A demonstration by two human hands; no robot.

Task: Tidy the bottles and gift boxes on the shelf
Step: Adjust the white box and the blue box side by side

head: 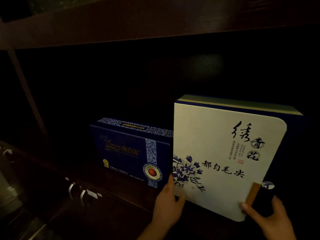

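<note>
Both arms reach forward; the left hand (167, 203) is curled with thumb up, and the right hand (271, 217) has its thumb out.

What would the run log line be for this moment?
stage: placing box | left hand: grips white gift box lower left edge | right hand: lower right corner | blue gift box: upright beside

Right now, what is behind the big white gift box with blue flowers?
Behind the big white gift box, only dark shelf recess shows. The smaller dark blue gift box stands beside it, on its left. Anything directly behind is covered.
</note>
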